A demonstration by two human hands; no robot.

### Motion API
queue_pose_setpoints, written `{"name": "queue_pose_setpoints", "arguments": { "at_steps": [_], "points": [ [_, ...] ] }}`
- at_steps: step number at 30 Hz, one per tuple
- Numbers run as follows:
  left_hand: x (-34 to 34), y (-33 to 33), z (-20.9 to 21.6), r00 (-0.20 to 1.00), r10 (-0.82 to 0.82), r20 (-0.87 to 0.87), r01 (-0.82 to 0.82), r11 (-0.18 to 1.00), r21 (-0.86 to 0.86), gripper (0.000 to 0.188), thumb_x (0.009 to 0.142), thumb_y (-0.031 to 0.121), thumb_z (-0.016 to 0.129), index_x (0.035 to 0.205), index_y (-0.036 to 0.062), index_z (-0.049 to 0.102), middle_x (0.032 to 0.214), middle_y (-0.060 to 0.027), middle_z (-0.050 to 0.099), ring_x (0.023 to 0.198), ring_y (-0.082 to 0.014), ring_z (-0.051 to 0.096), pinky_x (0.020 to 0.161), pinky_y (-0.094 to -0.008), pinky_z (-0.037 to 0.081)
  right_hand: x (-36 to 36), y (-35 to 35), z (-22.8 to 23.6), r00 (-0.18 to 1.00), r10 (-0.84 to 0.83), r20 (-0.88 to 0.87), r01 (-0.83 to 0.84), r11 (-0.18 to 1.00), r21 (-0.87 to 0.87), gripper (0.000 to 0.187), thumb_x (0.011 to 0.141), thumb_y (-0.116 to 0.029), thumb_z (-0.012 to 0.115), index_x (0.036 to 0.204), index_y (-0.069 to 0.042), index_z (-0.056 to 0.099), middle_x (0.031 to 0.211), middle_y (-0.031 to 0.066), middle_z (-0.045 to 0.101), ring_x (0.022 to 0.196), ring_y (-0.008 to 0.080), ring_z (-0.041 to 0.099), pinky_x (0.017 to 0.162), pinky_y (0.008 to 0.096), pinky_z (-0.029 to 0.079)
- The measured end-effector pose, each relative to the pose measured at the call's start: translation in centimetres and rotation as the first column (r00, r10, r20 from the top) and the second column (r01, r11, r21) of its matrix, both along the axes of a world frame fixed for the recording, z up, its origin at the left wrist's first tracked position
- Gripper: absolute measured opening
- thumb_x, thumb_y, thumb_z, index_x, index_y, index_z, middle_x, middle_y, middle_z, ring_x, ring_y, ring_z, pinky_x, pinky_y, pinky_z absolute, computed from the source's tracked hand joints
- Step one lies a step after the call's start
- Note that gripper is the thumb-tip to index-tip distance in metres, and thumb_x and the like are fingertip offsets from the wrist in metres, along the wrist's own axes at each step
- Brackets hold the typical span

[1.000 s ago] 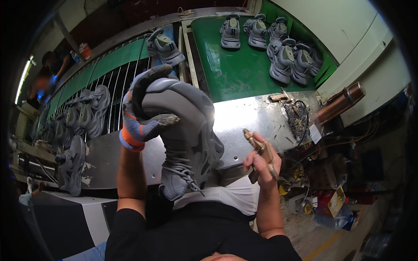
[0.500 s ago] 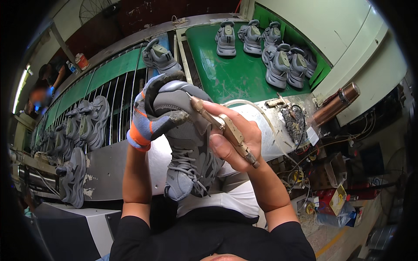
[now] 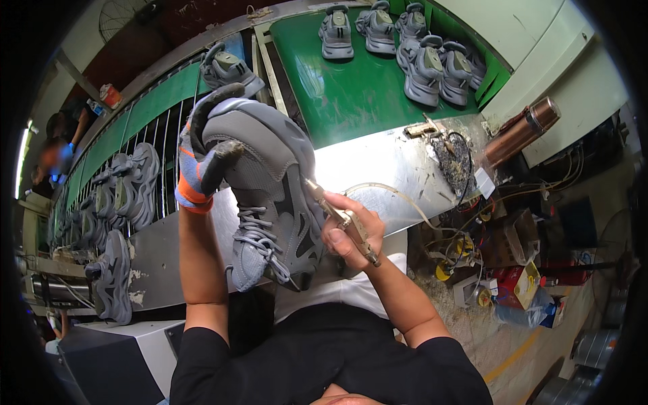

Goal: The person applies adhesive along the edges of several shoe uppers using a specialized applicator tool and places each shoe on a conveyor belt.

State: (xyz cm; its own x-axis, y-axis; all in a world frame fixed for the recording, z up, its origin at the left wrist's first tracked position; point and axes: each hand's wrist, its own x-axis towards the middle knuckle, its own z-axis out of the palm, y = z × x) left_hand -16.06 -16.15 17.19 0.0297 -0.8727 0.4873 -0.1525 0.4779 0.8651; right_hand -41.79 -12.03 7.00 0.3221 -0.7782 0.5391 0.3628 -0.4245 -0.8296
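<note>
A grey sneaker (image 3: pixel 266 179) is held up before me, its rounded toe pointing away and its laces nearer my body. My left hand (image 3: pixel 202 148), in a blue, orange and black glove, wraps round the toe end, thumb on the upper and fingers on the sole side. In my bare right hand (image 3: pixel 354 233) is a slim metal glue applicator (image 3: pixel 343 219), crusted with pale residue. Its nozzle is at the sneaker's right side, close to where upper meets sole; whether it touches, I cannot tell. A clear hose (image 3: pixel 398 194) arcs near it.
Several grey sneakers (image 3: pixel 424 71) stand on the green conveyor belt (image 3: pixel 307 81) ahead. More sneakers (image 3: pixel 138 185) rest on the rod rack at left, one (image 3: pixel 113 277) on its near edge. A copper-coloured cylinder (image 3: pixel 523 131) juts out at right. A person (image 3: pixel 64 145) works far left.
The sneaker and my left hand have shifted left. My right hand has drawn down, moving the applicator's nozzle from the toe area to the sneaker's right side. The view has tilted slightly.
</note>
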Motion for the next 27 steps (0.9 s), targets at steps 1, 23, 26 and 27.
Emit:
{"name": "queue_pose_setpoints", "arguments": {
  "at_steps": [1, 23, 26, 27],
  "points": [
    [0.5, -0.3, -0.6, 0.998, 0.043, 0.043, -0.041, 0.999, -0.028, 0.072, 0.069, 0.028, 0.074, 0.131, -0.0021, 0.052, 0.121, -0.0120, 0.061, 0.111, -0.0196, 0.058, 0.098, -0.0319, 0.044, 0.0, 0.2, -0.3, 1.000, -0.001, -0.003, 0.001, 1.000, -0.002, 0.050, 0.081, -0.004, 0.061, 0.129, 0.004, 0.053, 0.067, 0.0038, 0.061, 0.058, 0.0110, 0.057, 0.060, 0.0242, 0.046],
    [3.3, 0.8, -4.1, 0.980, 0.197, -0.032, -0.198, 0.980, -0.019, 0.062, 0.077, 0.044, 0.067, 0.120, 0.0007, 0.054, 0.108, -0.0096, 0.062, 0.097, -0.0190, 0.061, 0.085, -0.0319, 0.050, -0.8, 5.5, -5.7, 0.996, 0.068, -0.059, -0.048, 0.955, 0.292, 0.050, 0.081, -0.006, 0.061, 0.131, -0.001, 0.055, 0.069, 0.0046, 0.059, 0.059, 0.0125, 0.057, 0.060, 0.0249, 0.045],
    [4.7, 2.9, -6.1, 0.966, 0.249, -0.072, -0.248, 0.969, 0.013, 0.056, 0.081, 0.042, 0.065, 0.118, 0.0014, 0.055, 0.107, -0.0098, 0.062, 0.097, -0.0194, 0.060, 0.085, -0.0323, 0.050, -0.9, 5.6, -5.8, 0.995, 0.100, -0.012, -0.089, 0.931, 0.355, 0.050, 0.083, -0.008, 0.060, 0.132, -0.001, 0.053, 0.068, 0.0035, 0.058, 0.059, 0.0106, 0.056, 0.060, 0.0240, 0.045],
    [5.0, 3.7, -7.1, 0.960, 0.265, -0.087, -0.263, 0.964, 0.035, 0.054, 0.082, 0.041, 0.064, 0.118, 0.0017, 0.055, 0.107, -0.0098, 0.062, 0.096, -0.0195, 0.060, 0.085, -0.0325, 0.050, -1.2, 5.7, -5.9, 0.994, 0.108, 0.011, -0.104, 0.916, 0.387, 0.050, 0.084, -0.008, 0.059, 0.133, -0.001, 0.053, 0.068, 0.0032, 0.058, 0.059, 0.0102, 0.055, 0.060, 0.0239, 0.045]
  ]
}}
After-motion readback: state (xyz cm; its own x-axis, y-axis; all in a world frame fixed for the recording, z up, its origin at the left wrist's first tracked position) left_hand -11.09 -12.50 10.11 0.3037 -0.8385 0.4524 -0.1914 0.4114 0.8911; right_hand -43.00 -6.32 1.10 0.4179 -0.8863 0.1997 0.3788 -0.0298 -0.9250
